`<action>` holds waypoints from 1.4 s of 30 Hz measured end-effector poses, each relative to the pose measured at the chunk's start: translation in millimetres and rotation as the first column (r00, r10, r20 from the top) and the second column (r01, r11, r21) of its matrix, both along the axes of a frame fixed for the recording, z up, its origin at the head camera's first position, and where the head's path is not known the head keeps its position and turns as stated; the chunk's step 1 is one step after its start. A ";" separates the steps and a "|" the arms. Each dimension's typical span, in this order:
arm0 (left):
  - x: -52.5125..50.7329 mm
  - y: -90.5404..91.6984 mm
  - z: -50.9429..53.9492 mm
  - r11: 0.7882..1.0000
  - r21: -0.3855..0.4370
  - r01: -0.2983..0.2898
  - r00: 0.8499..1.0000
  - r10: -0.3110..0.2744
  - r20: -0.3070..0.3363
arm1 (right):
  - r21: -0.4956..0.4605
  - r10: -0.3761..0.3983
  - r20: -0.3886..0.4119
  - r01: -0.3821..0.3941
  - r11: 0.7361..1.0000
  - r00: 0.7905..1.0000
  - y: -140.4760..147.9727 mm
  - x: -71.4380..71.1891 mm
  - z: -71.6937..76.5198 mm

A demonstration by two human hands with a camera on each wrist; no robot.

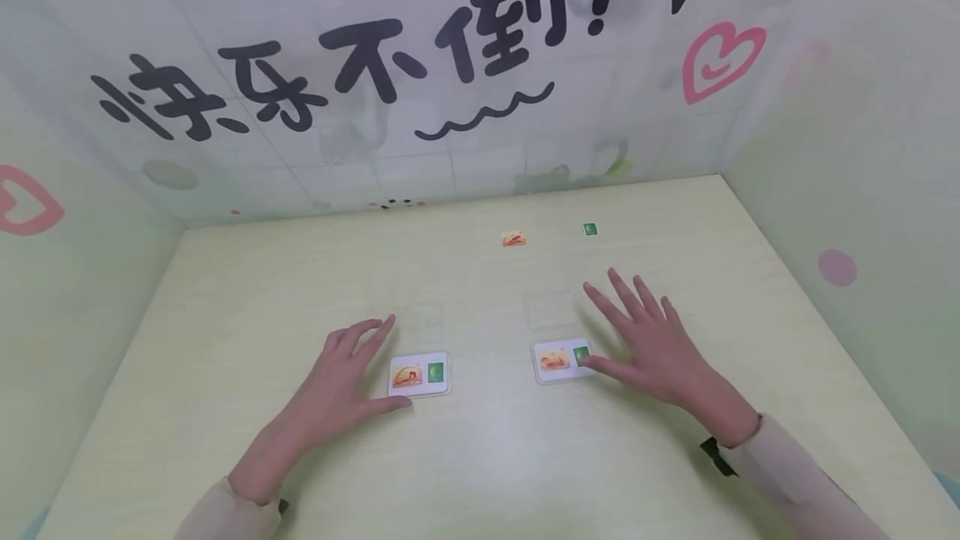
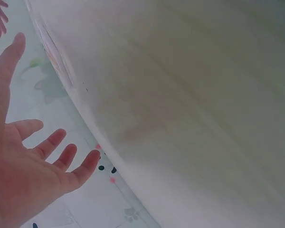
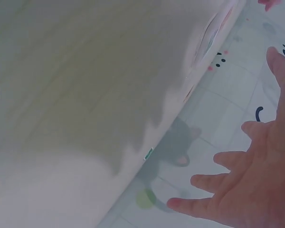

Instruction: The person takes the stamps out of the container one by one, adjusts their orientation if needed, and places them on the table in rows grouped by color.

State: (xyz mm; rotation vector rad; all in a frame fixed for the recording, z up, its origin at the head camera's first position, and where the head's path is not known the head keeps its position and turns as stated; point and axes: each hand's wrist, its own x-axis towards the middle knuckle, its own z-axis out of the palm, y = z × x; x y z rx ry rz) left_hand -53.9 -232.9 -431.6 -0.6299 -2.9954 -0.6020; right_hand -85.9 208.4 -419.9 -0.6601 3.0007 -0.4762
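Two white cards in clear plastic holders lie flat on the table. The left card [image 1: 419,374] bears an orange stamp and a green stamp, and so does the right card [image 1: 555,362]. Around the left card's near side hovers my left hand [image 1: 339,377], thumb and fingers apart, holding nothing. My right hand [image 1: 660,352] is spread beside the right card, its thumb overlapping the card's edge in the head view; whether it touches cannot be told. Both wrist views show empty palms, the left hand [image 2: 33,171] and the right hand [image 3: 256,175].
Farther back lie a loose orange stamp [image 1: 513,238] and a small green stamp [image 1: 590,229]. Faint clear plastic pieces rest behind the cards, one left [image 1: 427,321] and one right [image 1: 550,310]. Printed walls enclose the table [image 1: 480,473] at the back and sides.
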 end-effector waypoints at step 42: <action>-2.3 -6.0 5.4 0.963 0.264 -0.059 0.986 0.014 0.167 | -0.273 0.128 0.011 -0.120 0.954 0.992 -41.2 -6.6 3.2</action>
